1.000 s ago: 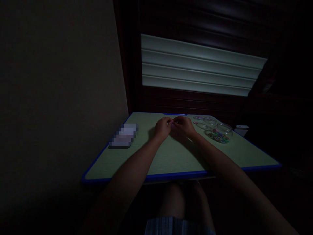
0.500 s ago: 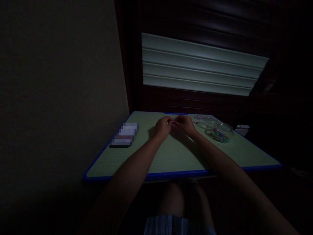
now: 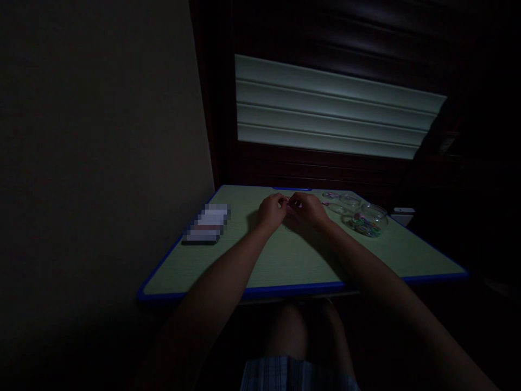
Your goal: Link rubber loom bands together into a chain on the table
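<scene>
Over the far middle of the table, my left hand (image 3: 272, 210) and my right hand (image 3: 308, 209) meet with fingertips pinched close together. Between them shows a small pink thing (image 3: 288, 205), too dark and partly covered to name more exactly. Both hands are closed around it. Just below the fingers, a faint clear rounded container, pinkish inside, is mostly hidden by my right hand. To the right stands a clear jar (image 3: 370, 221) with several coloured rings, perhaps rubber bands, at its bottom.
A pixelated phone-like slab (image 3: 207, 224) lies at the left of the pale green table (image 3: 280, 269), which has a blue edge. Behind the jar are another clear jar (image 3: 350, 202), a clear round lid (image 3: 337, 208) and a small dish with pink bits (image 3: 331, 195). A wall borders the left side.
My right hand's fingers have shifted slightly, showing a little more pink between them. Both hands stay at nearly the same spot, and the jars have not moved.
</scene>
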Demonstrator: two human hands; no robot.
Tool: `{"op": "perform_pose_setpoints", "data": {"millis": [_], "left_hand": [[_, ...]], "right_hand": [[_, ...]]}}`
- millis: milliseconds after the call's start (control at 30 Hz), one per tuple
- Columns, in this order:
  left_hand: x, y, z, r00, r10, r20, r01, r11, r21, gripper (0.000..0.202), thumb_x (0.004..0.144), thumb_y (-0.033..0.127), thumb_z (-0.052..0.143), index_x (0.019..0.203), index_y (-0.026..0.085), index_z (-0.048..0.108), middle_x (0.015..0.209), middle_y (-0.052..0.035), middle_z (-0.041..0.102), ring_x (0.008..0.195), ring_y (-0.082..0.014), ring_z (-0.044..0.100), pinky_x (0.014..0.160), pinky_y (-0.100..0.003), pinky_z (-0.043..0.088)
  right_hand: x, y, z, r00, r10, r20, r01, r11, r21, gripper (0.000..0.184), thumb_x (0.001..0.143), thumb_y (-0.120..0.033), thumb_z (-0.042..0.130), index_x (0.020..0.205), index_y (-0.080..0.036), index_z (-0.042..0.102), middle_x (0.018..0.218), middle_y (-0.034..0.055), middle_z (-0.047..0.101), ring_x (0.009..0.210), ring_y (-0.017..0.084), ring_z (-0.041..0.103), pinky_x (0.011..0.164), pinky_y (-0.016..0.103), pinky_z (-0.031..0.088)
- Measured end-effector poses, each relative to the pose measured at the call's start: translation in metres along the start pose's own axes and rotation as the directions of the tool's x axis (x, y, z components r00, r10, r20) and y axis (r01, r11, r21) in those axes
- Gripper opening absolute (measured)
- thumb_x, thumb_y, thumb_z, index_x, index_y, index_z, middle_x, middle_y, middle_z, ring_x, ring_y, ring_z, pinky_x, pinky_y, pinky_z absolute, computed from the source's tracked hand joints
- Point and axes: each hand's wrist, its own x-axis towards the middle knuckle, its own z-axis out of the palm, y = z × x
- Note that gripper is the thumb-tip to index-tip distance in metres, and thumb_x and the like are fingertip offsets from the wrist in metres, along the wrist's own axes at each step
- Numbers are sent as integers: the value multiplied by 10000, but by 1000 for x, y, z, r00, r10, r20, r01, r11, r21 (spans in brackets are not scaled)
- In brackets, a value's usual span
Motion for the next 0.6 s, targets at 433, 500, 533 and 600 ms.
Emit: {"op": "perform_pose_setpoints", "data": {"millis": [433,500,533,600], "left_hand": [[3,-4,6,992,-127,24,128,990,-56,232,765,271,419,692,158,608,707,-33,627,669,-119,551,642,-217,393],[3,-4,7,990,-137,14,138,987,-85,260,770,300,409,684,158,610,686,-29,621,649,-120,544,617,-217,386],[4,-4,7,989,-149,2,148,984,-103,273,770,318,408,681,158,611,676,-27,618,640,-120,541,605,-218,383],[4,-5,8,986,-168,-17,163,975,-150,292,762,354,417,674,155,612,660,-22,612,630,-121,538,590,-218,379]], "right_hand": [[-2,-11,-10,970,-242,-7,214,871,-443,227,846,-257,386,873,-163,591,859,83,595,804,182,495,689,277,286],[-3,-11,-11,965,-262,-16,224,854,-469,219,847,-249,385,879,-164,584,866,81,588,808,183,482,688,281,280],[-3,-10,-11,963,-269,-17,228,848,-478,215,846,-243,385,880,-163,582,869,81,584,808,184,476,687,283,277],[-4,-9,-11,961,-277,-8,238,839,-489,209,843,-234,388,879,-161,580,868,82,579,808,184,468,686,285,274]]}}
